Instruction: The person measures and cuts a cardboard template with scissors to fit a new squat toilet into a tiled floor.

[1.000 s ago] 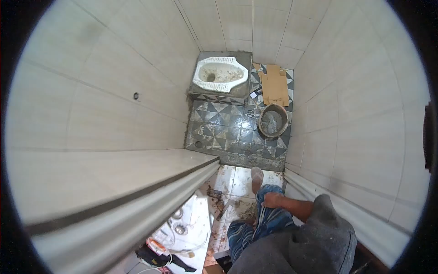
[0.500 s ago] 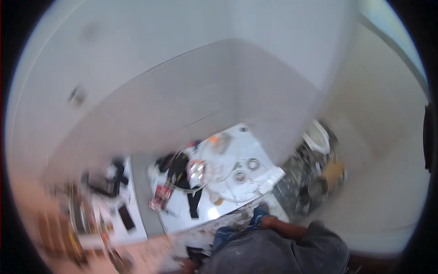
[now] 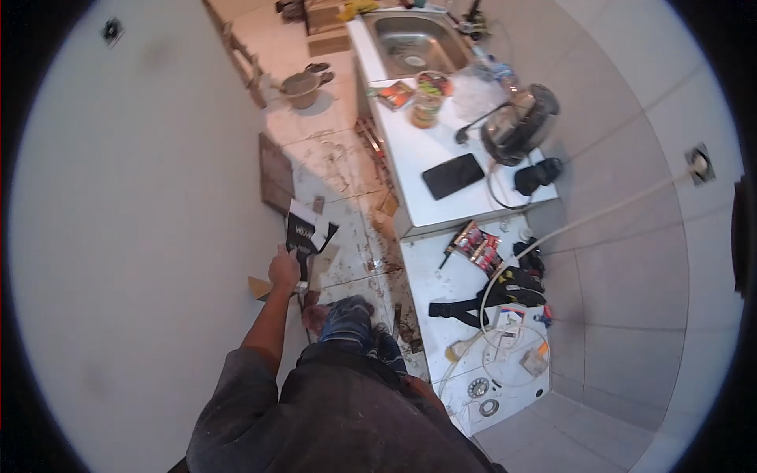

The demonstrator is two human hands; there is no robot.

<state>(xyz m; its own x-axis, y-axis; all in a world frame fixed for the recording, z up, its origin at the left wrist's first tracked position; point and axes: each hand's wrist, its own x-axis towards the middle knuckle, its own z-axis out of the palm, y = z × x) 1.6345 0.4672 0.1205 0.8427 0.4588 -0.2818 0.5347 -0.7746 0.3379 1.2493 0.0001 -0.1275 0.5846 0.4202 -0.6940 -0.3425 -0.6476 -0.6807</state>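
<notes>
My left hand (image 3: 285, 270) is stretched forward beside the wall on the left, its fingers closed around a flat black-and-white printed package (image 3: 303, 232). White lettering shows on its dark face, too small to read. Below that hand, a piece of brown cardboard (image 3: 259, 288) sits against the wall. Only a small part of my right hand (image 3: 416, 385) shows, low beside my thigh and near the white counter's edge. Its fingers are hidden by my body, so I cannot see whether it holds anything.
A white counter (image 3: 441, 272) runs along my right, bearing a phone (image 3: 453, 176), an electric kettle (image 3: 520, 124), a cup (image 3: 426, 109), straps and a looped cable. Beyond is a steel sink (image 3: 418, 43). A bucket (image 3: 301, 90) and slippers stand on the dirty tiled floor (image 3: 331, 169).
My view has swung left, from the counter's corner to the narrow floor passage. My left hand, low at the frame's edge before, now reaches forward with the dark package.
</notes>
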